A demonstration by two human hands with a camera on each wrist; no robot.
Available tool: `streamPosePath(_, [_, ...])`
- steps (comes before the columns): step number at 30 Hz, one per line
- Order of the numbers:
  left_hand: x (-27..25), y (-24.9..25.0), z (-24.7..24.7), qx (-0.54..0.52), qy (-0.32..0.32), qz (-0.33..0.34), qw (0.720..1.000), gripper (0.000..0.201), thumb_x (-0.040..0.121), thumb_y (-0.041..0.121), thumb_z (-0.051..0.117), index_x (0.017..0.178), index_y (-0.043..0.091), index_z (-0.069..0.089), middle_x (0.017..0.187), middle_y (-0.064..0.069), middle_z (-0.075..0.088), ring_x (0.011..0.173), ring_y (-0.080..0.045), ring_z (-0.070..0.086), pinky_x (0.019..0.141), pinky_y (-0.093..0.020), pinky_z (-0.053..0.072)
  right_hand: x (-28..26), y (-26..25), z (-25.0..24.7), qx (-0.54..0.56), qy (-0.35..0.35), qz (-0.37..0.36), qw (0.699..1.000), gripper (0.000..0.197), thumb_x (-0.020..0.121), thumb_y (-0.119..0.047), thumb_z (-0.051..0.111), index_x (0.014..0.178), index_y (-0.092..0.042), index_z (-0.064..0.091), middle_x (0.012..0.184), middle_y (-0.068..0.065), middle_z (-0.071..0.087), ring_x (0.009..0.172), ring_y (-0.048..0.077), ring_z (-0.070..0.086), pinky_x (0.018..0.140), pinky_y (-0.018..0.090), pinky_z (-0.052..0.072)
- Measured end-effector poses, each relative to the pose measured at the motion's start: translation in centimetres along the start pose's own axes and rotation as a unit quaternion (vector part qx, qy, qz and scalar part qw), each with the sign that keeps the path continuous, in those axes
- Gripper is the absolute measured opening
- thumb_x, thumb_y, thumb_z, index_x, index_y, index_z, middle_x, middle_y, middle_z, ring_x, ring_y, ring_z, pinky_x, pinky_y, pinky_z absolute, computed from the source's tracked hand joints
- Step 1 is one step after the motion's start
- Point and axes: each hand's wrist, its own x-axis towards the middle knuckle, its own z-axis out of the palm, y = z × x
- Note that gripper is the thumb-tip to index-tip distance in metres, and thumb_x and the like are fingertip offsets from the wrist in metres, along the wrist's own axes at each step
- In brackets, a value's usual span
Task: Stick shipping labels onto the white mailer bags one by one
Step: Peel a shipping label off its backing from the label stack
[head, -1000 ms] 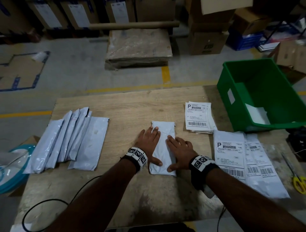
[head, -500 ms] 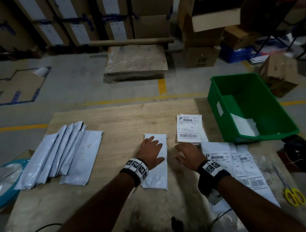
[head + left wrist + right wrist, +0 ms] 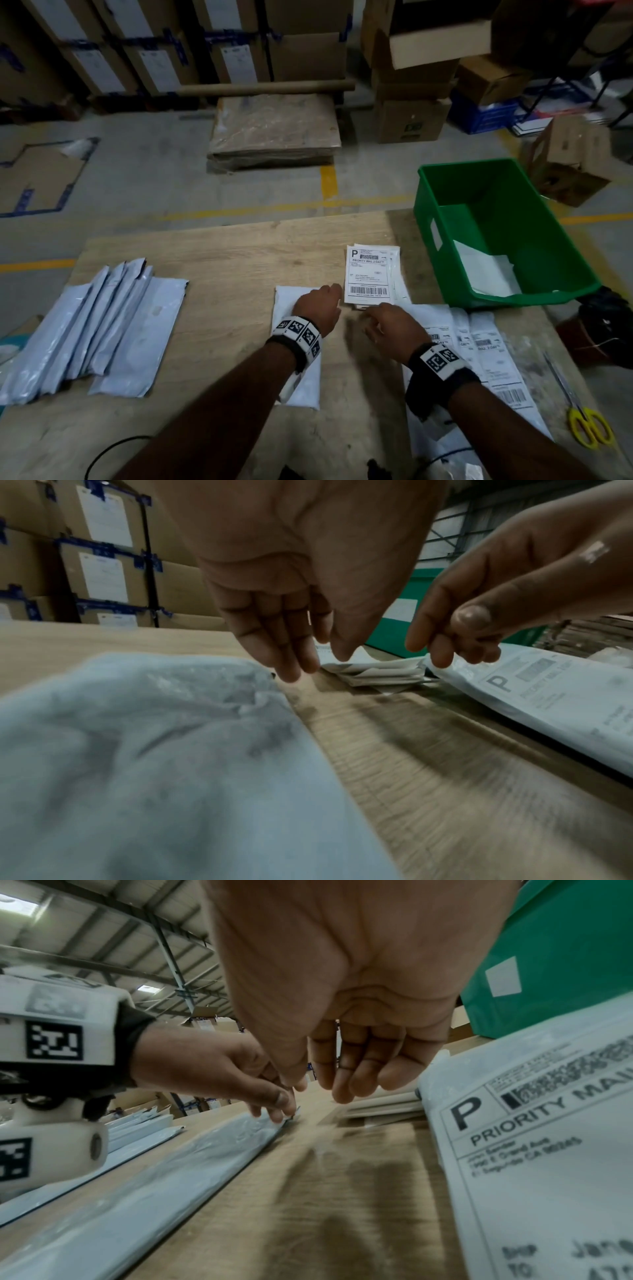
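Wooden table (image 3: 222, 260): left hand (image 3: 317, 308) over mailer bag (image 3: 301, 390), right hand (image 3: 394, 330) near label stack (image 3: 368, 274); fingers relaxed, empty.

On the surface (image 3: 212, 260): fanned mailer bags (image 3: 92, 329) at left, one mailer bag (image 3: 301, 387) centre, label stack (image 3: 368, 274) right of it, bin (image 3: 496, 233) at far right, labelled bags (image 3: 479, 356) before the bin.
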Motion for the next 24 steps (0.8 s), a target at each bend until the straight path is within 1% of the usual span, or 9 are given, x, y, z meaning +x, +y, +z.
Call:
streamPosePath(3, [1.0,0.1,0.7,-0.028,-0.014,-0.035,0.999,0.032,0.095,0.026,0.051,0.123,0.015,0.041,0.121,-0.008,0.059,0.106,-0.030,0.060,0.086,-0.041,0.049,0.2,0.1,-0.1,0.000,-0.004,0.001,1.000,0.026,0.087,-0.028,0.055,0.109,-0.018,0.064,0.103,0.006,0.065,0.095,0.026,0.060,0.082,0.039,0.050])
streamPosePath(7, [2.0,0.5,1.3,-0.016,-0.021,-0.037,0.999,0.031,0.093,0.021,0.051,0.122,0.015,0.042,0.118,-0.010,0.060,0.101,-0.031,0.061,0.082,-0.041,0.050,0.3,0.6,-0.2,0.001,-0.003,0.012,1.000,0.025,0.087,-0.030,0.053,0.106,-0.018,0.063,0.103,0.006,0.065,0.096,0.026,0.059,0.083,0.041,0.050])
streamPosePath(10, [2.6,0.7,1.7,0.013,-0.013,-0.023,1.000,0.029,0.092,0.021,0.052,0.119,0.015,0.042,0.115,-0.010,0.058,0.099,-0.031,0.060,0.077,-0.040,0.049,0.1,0.9,0.0,-0.006,-0.011,0.017,1.000,0.025,0.086,-0.031,0.053,0.105,-0.018,0.063,0.104,0.006,0.065,0.097,0.026,0.060,0.083,0.040,0.050])
streamPosePath(13, [3.1,0.7,1.9,0.057,0.007,-0.009,0.998,0.027,0.095,0.018,0.046,0.122,0.014,0.042,0.115,-0.011,0.054,0.100,-0.032,0.058,0.075,-0.042,0.048,0.0,1.2,0.0,-0.016,-0.023,0.025,0.999,0.028,0.087,-0.033,0.052,0.109,-0.021,0.061,0.108,0.004,0.064,0.101,0.025,0.059,0.087,0.039,0.049])
streamPosePath(16, [3.3,0.6,1.9,0.085,0.012,-0.003,0.996,0.025,0.097,0.016,0.042,0.122,0.013,0.042,0.115,-0.012,0.052,0.099,-0.032,0.057,0.073,-0.042,0.047,-0.1,1.3,0.1,-0.023,-0.021,0.020,0.999,0.029,0.086,-0.037,0.050,0.110,-0.023,0.059,0.110,0.003,0.063,0.103,0.024,0.058,0.088,0.039,0.049])
streamPosePath(21, [3.4,0.7,1.5,0.085,0.022,0.009,0.996,0.025,0.097,0.017,0.043,0.122,0.015,0.042,0.114,-0.011,0.052,0.098,-0.032,0.056,0.071,-0.041,0.045,-0.4,1.6,0.0,-0.030,-0.023,0.026,0.999,0.029,0.087,-0.037,0.052,0.112,-0.023,0.058,0.113,0.004,0.061,0.105,0.025,0.057,0.088,0.038,0.049])
streamPosePath(24, [3.2,0.8,1.5,0.068,0.021,0.033,0.997,0.030,0.097,0.018,0.044,0.127,0.019,0.041,0.116,-0.010,0.051,0.098,-0.031,0.056,0.074,-0.041,0.046,-0.8,1.8,-0.2,-0.031,-0.023,0.023,0.999,0.028,0.088,-0.035,0.051,0.111,-0.022,0.059,0.112,0.004,0.061,0.103,0.025,0.058,0.086,0.038,0.049])
